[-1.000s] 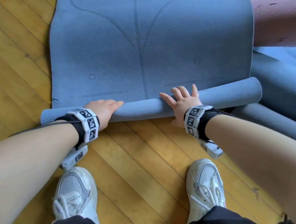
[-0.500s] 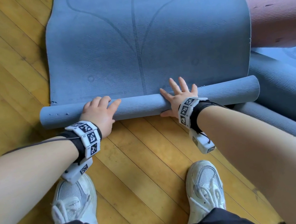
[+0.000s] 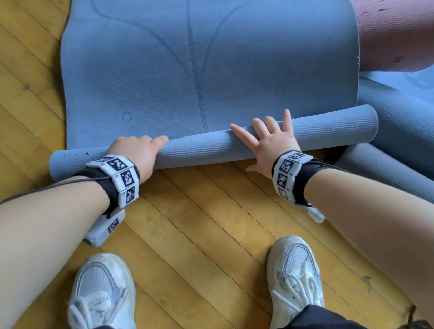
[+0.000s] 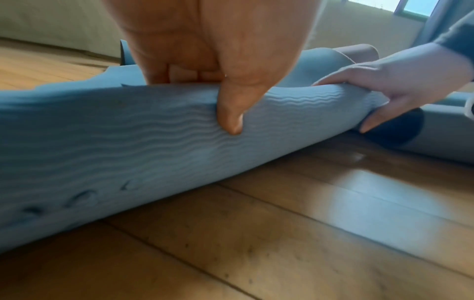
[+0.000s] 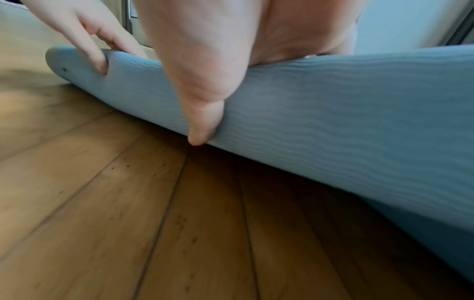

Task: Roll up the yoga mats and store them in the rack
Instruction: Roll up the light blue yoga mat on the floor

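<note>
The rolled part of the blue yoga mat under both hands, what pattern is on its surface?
Fine wavy ridges on the blue foam yoga mat, clearest in the left wrist view.

Pink mat [image 3: 400, 38], cut off at right.

Both hands [image 3: 143, 154] seemingly rolled the mat [image 3: 208, 149] slightly onward.
</note>
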Available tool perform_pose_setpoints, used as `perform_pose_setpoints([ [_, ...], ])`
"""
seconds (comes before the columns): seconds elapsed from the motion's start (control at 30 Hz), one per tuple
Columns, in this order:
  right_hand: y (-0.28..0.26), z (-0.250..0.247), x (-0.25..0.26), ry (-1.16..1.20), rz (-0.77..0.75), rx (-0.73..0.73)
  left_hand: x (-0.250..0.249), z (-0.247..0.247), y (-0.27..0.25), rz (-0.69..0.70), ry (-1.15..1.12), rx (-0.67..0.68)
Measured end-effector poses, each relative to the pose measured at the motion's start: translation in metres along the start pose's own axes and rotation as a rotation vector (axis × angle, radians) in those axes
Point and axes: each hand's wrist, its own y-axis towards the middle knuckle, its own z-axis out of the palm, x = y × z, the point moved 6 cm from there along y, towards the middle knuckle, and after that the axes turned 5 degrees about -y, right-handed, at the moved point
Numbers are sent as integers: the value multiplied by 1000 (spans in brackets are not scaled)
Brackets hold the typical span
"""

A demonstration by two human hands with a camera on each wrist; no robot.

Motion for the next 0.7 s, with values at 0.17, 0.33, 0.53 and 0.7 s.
perform_pose_setpoints([
  [0.17, 3, -15, -4, -28, -60, -43, 6, -12, -7, 2, -60, 12],
  [0.33, -21, -26, 0, -16, -107, -94, 16, -20, -27, 55, -57, 45],
  [0.53, -28, -10, 16, 18, -182, -4, 5, 9, -41, 67, -117, 153],
  [0.7, -5, 2, 12, 66, -178, 82, -14, 26, -50, 2, -154, 69],
])
